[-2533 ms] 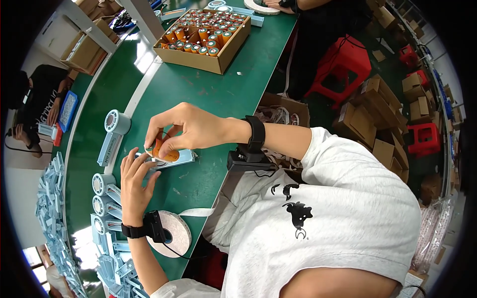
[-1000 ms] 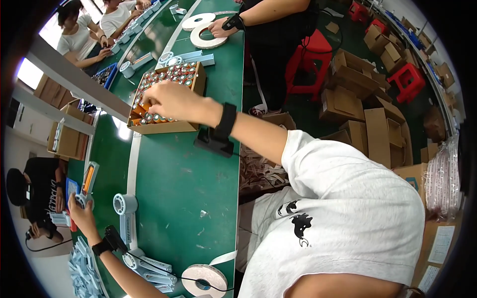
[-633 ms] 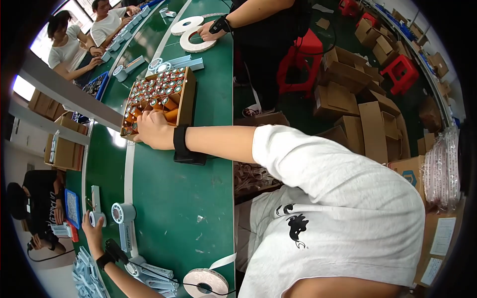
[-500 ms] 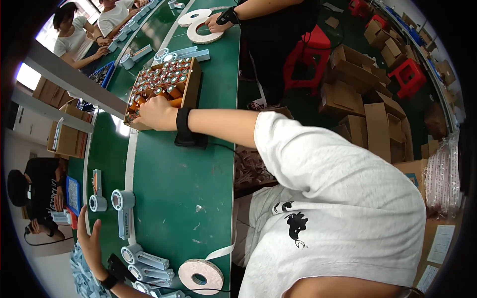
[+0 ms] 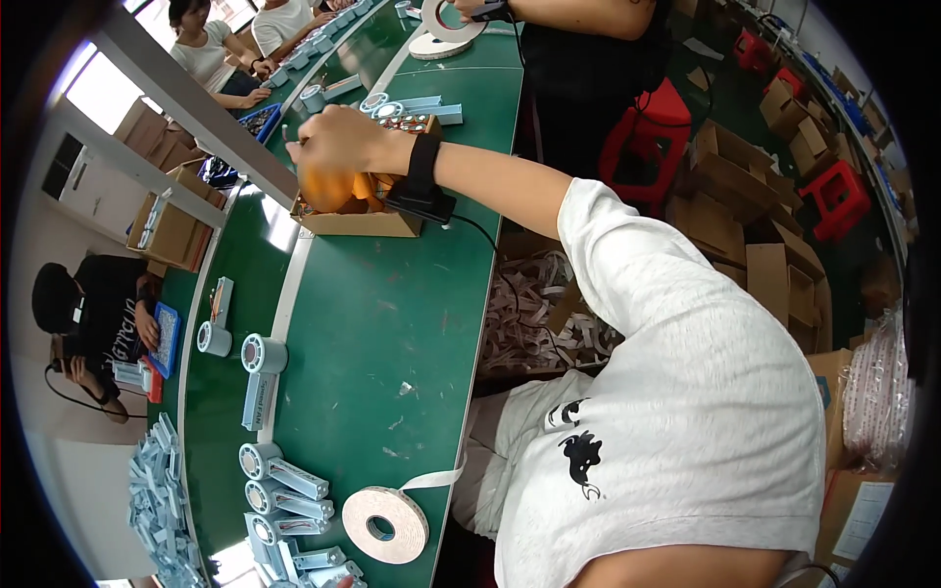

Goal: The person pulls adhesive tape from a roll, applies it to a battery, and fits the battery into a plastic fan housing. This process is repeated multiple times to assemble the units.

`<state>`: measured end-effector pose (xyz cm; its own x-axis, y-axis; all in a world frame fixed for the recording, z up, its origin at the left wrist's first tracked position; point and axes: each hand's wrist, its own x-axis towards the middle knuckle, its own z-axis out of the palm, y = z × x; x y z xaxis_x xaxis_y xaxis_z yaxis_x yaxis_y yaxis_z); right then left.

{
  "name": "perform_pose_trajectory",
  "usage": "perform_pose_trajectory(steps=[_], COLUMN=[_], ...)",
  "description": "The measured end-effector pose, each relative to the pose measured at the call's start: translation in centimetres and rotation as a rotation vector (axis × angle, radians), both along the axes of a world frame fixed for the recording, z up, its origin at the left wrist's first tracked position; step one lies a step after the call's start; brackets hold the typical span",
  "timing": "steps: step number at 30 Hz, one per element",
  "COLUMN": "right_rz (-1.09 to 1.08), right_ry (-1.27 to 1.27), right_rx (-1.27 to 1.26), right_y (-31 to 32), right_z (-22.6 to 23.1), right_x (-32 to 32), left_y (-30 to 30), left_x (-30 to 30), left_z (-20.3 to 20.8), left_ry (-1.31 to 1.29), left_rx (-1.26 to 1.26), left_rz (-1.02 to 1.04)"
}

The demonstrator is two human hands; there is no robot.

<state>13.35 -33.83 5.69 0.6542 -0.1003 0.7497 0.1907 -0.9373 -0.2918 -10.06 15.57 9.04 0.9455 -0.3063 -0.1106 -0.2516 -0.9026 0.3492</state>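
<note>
My right hand, smeared by motion, is over the cardboard box at the far end of the bench. Its fingers are curled around a blurred orange cylinder, which looks like a battery cell. More orange cylinders with pale round ends fill the box. Of my left hand, only what seems a fingertip shows at the lower edge, beside pale blue handheld fan bodies; its other fingers are out of sight. A roll of white tape lies nearby, its loose end trailing to the bench edge.
More fan parts stand along the white strip of the green bench. Across it a person works near a blue tray. Another person's hand is at a tape roll. Cartons and red stools crowd the floor.
My right hand has lifted from among the cylinders with an orange one. My left hand has dropped almost out of view. The other person's tape roll is raised, and the view has shifted.
</note>
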Motion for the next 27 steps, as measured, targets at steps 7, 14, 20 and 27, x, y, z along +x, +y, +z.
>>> perform_pose_trajectory(steps=[7,14,20,27], right_rz=[0.532,0.549,-0.111,0.127], right_ry=[0.355,0.756,0.589,0.803], right_rx=[0.275,0.076,0.237,0.374], right_y=[9.5,10.7,8.0,7.8], right_z=[-0.2,-8.7,-8.2,-10.5], right_x=[1.6,1.4,-3.5,-5.4], left_y=[-5.0,-7.3,-7.5,-10.4], left_x=[0.1,-0.2,-0.1,3.4], left_z=[-13.2,-14.9,-14.5,-11.9], left_ry=[-0.243,-0.459,-0.307,-0.277], left_rx=[-0.189,-0.024,0.132,-0.485], left_rz=[-0.099,0.138,0.163,0.288])
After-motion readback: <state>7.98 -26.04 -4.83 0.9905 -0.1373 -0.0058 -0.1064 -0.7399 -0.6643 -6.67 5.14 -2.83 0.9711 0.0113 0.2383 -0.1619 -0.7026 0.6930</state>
